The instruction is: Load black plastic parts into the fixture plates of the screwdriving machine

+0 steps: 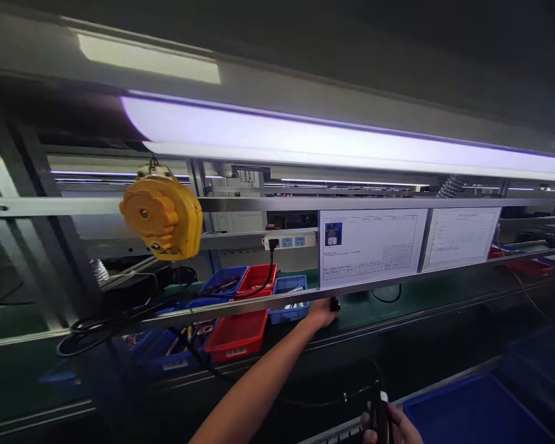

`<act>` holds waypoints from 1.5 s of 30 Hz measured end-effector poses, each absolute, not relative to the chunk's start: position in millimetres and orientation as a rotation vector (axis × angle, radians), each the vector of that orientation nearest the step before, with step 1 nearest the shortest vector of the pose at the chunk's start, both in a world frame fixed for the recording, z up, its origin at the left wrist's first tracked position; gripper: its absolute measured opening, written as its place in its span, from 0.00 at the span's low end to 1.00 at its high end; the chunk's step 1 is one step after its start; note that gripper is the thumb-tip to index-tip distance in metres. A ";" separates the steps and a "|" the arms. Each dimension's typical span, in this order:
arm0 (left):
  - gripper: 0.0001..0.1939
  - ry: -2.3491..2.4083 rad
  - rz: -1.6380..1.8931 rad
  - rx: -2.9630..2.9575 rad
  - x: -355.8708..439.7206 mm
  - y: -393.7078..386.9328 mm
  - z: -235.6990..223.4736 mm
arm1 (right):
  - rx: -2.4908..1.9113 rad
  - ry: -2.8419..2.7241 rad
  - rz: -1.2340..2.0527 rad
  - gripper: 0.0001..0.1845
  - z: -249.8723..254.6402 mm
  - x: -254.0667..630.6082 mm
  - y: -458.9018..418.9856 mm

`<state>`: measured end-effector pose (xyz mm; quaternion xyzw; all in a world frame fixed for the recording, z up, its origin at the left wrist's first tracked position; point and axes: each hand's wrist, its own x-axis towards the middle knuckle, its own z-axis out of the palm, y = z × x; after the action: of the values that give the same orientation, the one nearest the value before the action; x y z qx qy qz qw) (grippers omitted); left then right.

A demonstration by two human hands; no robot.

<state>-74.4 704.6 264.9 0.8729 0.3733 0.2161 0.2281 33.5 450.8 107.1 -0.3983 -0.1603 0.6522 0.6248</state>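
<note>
1. Yellow reel [185,216] dangling on the left, in front of a metal rail [259,205].
2. Super bright light [305,132] running across up top.
3. Power strip [311,239] with a black plug [274,244] in it, two more sockets to the right.
4. Couple of printed sheets [374,246] right of that, left one's got a little picture.
5. Red bin [240,333], pale label on its front.
6. Messy black cables [92,330] bunched lower left.
</note>
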 end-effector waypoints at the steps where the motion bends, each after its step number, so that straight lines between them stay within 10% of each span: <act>1: 0.29 1.021 0.592 2.412 -76.8 701.5 264.7 | -0.733 -0.211 1.499 0.27 112.0 29.4 451.7; 11: 0.11 0.647 0.315 1.988 -187.0 534.6 242.1 | -0.277 -0.222 1.357 0.19 157.8 10.3 473.5; 16: 0.21 0.550 0.160 1.397 -190.6 485.2 190.9 | -0.064 -0.414 1.455 0.19 158.0 -5.7 475.9; 25: 0.17 0.643 0.235 1.268 -176.5 462.3 189.2 | 0.443 -0.470 1.597 0.27 156.2 -14.6 484.0; 45: 0.16 0.746 0.148 1.170 -169.9 462.8 144.5 | 0.067 -0.574 1.389 0.11 159.2 -35.7 472.9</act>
<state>-169.9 462.8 144.5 0.5386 0.3434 0.0679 0.7664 -35.7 472.9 159.2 0.0305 -0.2605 0.6308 0.7303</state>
